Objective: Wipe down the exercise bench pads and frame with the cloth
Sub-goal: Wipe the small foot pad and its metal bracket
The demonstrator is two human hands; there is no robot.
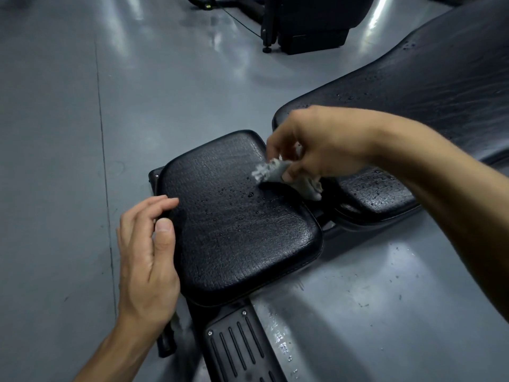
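A black textured seat pad [234,227] fills the middle of the view, speckled with water drops near its far right corner. My right hand [322,144] pinches a small grey cloth [275,173] and holds it just above that wet corner. My left hand [148,249] rests with relaxed fingers against the pad's left edge. A long black back pad [427,86] stretches to the upper right, and a smaller wet pad [377,191] lies under my right forearm. The bench's black frame footplate [242,348] with ribbed slots sits below the seat.
Glossy grey floor [82,133] surrounds the bench, wet with scattered drops at the lower right [371,299]. The black base of another machine [308,31] stands at the top, with a thin cable running across the floor.
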